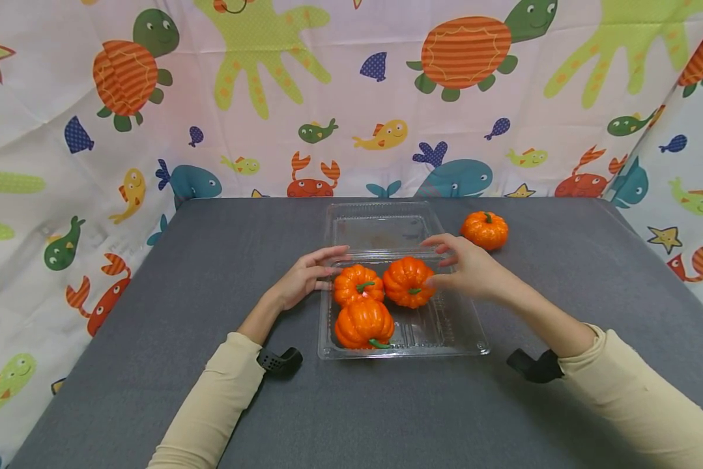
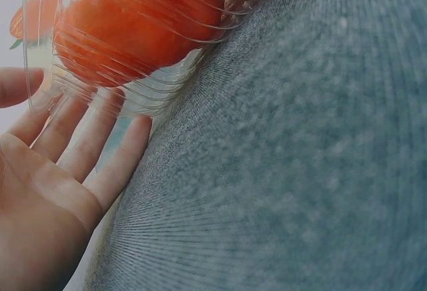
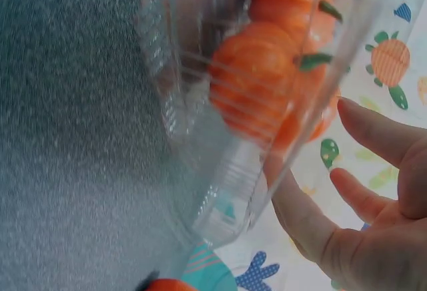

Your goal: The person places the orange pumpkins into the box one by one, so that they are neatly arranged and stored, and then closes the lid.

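A clear plastic clamshell box [image 1: 445, 326] lies with its lid [image 1: 380, 225] folded back. Three small orange pumpkins sit in its left and middle part: one at the back left [image 1: 351, 281], one at the front left [image 1: 364, 324], one at the back middle [image 1: 408, 281]. My left hand [image 1: 298, 279] is at the box's left wall, fingers extended, fingertips right at the ridged plastic in the left wrist view. Over the right side of the box, my right hand [image 1: 468, 267] has its fingers spread, thumb close to the back middle pumpkin, and holds nothing.
A fourth pumpkin [image 1: 485, 230] rests on the grey table [image 1: 257, 234], behind my right hand and to the right of the lid. A white curtain [image 1: 363, 98] with sea animals hangs behind the table. Each wrist wears a black strap.
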A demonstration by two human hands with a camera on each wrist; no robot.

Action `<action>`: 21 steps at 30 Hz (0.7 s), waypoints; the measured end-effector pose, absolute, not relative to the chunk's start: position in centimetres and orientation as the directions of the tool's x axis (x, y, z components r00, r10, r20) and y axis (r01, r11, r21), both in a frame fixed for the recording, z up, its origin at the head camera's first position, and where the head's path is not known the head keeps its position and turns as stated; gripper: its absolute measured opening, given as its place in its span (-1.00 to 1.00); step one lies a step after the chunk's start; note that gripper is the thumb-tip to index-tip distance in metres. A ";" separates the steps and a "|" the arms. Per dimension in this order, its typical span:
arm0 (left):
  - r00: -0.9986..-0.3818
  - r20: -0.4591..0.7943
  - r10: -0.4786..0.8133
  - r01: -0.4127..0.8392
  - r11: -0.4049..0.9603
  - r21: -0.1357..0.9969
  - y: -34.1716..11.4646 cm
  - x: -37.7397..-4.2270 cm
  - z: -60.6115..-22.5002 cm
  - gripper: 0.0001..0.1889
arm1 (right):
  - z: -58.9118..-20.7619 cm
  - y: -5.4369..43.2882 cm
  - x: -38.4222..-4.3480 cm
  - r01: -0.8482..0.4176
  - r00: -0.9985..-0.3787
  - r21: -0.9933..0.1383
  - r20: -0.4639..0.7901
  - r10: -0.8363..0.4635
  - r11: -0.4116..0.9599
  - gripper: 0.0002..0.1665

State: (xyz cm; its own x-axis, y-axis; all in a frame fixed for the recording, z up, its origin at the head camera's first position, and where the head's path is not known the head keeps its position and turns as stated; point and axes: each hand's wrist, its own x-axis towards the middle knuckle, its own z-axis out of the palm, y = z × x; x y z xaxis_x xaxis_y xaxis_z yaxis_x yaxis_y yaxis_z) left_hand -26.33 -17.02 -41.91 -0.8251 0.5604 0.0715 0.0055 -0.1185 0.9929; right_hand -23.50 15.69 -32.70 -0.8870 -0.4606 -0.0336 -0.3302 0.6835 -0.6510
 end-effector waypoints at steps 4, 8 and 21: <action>-0.826 0.065 0.560 0.003 -0.111 0.994 -17.0 -26.3 -41.8 -0.47 | -32.3 16.5 -23.6 -0.292 -0.901 -0.675 -0.044 -0.432 0.677 -0.27; -0.831 0.053 0.553 -0.003 -0.100 0.995 -17.0 -26.3 -41.8 -0.47 | -31.9 17.5 -24.0 -0.221 -0.904 -0.750 -0.083 -0.420 0.624 -0.29; -0.828 0.062 0.557 0.008 -0.099 0.995 -17.1 -26.4 -42.0 -0.47 | -32.6 21.7 -26.8 -0.012 -0.930 -0.896 -0.153 -0.333 0.445 -0.27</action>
State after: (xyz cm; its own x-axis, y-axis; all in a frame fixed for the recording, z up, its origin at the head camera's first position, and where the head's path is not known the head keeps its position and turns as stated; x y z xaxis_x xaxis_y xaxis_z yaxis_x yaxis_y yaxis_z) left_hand -26.41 -17.05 -41.96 -0.8280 0.5573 0.0620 0.0080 -0.0988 0.9951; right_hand -26.81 21.68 -32.63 -0.9303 -0.3331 -0.1534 -0.0115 0.4448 -0.8956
